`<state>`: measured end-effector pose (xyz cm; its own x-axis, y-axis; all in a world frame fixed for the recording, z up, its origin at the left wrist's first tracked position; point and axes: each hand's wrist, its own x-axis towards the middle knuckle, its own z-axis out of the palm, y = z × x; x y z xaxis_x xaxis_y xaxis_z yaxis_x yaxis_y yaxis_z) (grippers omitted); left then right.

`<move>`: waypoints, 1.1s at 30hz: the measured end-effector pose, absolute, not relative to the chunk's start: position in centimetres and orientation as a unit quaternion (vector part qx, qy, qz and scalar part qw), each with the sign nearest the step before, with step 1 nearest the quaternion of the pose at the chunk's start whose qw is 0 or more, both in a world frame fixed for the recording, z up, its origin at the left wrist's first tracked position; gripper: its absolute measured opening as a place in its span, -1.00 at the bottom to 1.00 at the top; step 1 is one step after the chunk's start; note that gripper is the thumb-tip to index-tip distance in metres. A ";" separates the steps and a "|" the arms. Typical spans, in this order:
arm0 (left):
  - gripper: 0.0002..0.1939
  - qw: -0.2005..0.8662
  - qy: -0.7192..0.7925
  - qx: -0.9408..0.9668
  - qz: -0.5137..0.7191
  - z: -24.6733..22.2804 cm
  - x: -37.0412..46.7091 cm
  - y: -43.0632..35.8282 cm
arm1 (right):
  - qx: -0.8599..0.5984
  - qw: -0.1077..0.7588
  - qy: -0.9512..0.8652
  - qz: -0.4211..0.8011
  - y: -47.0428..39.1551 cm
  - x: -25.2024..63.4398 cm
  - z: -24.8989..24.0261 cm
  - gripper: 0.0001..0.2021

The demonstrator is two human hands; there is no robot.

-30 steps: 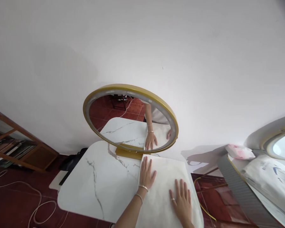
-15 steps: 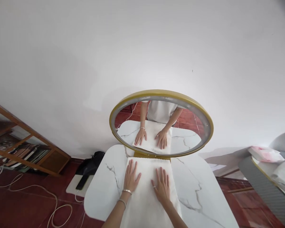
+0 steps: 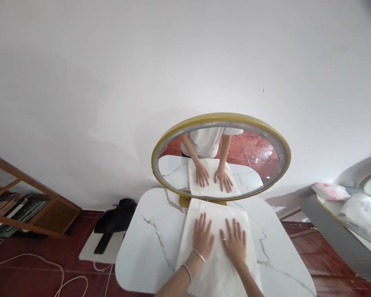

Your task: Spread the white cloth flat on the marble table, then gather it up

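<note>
A white cloth [image 3: 215, 222] with a scalloped far edge lies lengthwise on the white marbled tabletop [image 3: 145, 247]. My left hand [image 3: 203, 238] rests flat on its left part, fingers spread, with two bracelets at the wrist. Flat on the right part of the cloth is my right hand [image 3: 235, 243], its fingers apart and a ring on one of them. Neither hand grips anything. Just beyond the cloth stands an oval gold-rimmed mirror [image 3: 221, 159], which reflects both hands, the cloth and a white shirt.
Behind the mirror is a pale wall [image 3: 111, 82]. At left are a wooden shelf unit [image 3: 54, 214], a black bag [image 3: 117, 216], a phone [image 3: 103, 243] and cables on the red floor. A grey cabinet [image 3: 330, 222] at right holds a pink-white packet [image 3: 330, 191].
Both hands and the cloth have shifted to the right on the tabletop. The view has also turned a little, and more of the right-hand cabinet's items shows.
</note>
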<state>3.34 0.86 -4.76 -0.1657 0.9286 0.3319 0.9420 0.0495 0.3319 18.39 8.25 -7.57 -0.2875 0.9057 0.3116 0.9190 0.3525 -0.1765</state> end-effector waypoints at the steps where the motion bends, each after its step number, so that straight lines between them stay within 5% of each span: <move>1: -0.37 0.001 -0.708 -0.662 -0.245 -4.8 4.1 -0.5 | -0.577 0.178 -0.797 -0.016 8.3 18.6 -7.7 -0.32; 5: -0.25 -0.027 -0.667 -0.708 -0.233 -4.5 3.4 -6.6 | -0.583 0.165 -0.795 -0.014 7.0 17.2 -7.8 -0.34; 18: -0.33 0.020 -0.752 -0.633 -0.183 -2.5 -9.7 -17.5 | -0.475 0.165 -0.864 0.029 -1.4 0.8 -5.9 -0.39; 23: -0.46 -0.015 -0.848 -0.485 -0.213 -3.5 -10.9 -14.6 | -0.462 0.178 -0.868 0.023 -2.2 0.4 -5.8 -0.38; 33: -0.39 0.028 -0.843 -0.483 -0.233 -4.1 -18.8 -4.6 | -0.318 0.183 -0.930 -0.023 3.6 -4.7 -5.3 -0.29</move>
<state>-18.77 -4.59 -4.10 -0.5312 0.8021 0.2730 0.8285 0.4241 0.3657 -4.71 3.58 -5.28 -0.7310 0.5829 0.3547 0.6001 0.7967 -0.0725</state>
